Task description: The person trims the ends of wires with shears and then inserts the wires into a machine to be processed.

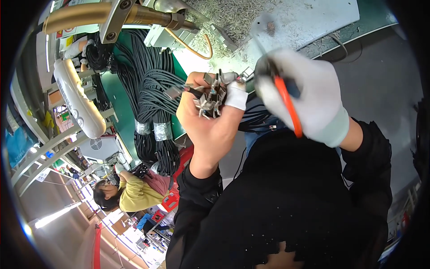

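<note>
My left hand (207,134), bare but for a white cover on the thumb, is closed round a bunch of cable ends with metal connectors (208,102). The connectors stick out above its fingers at several angles. Close on its right, my right hand (320,92), in a white glove, grips orange-handled pliers (289,107). Their dark jaws are smeared by motion, near one connector (245,74) by the left thumb tip. Whether the jaws touch it I cannot tell. Black cables (257,120) hang below my hands by my lap.
Small metal clippings (233,20) are heaped on the white worktop (327,18) beyond my hands. A brass-coloured pipe (80,19) crosses the upper left. Bundled black cables (154,87) lie on the green table at left. A co-worker in yellow (139,193) sits further off.
</note>
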Motion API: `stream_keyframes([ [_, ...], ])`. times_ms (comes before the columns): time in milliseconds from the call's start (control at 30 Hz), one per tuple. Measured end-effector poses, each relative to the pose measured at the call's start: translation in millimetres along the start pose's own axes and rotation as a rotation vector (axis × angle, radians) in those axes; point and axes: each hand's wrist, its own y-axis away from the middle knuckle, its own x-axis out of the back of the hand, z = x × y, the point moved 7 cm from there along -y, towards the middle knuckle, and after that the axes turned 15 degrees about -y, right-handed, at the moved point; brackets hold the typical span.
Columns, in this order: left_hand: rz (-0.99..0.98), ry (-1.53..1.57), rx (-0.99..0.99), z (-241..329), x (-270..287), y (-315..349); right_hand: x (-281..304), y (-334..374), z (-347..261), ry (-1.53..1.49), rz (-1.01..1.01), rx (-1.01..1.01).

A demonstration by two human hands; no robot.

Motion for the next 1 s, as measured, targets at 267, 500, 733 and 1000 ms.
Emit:
stream_keyframes([
  [267,-0.128,0.081,0.183,-16.3,-2.3,-0.3,-17.5,19.0,-12.8,0.601,-0.071,0.375],
  [500,-0.07,-0.009,-0.352,9.3,-6.7,4.0,-19.1,17.1,2.1,0.182,-0.16,0.015],
  [733,-0.127,-0.002,-0.032,-8.2,-3.3,-0.8,-19.6,15.1,5.3,0.148,-0.15,-0.07],
  [1000,-0.161,0.071,0.247,-21.9,-4.8,-8.1,-19.6,16.4,4.0,0.49,-0.02,0.28],
])
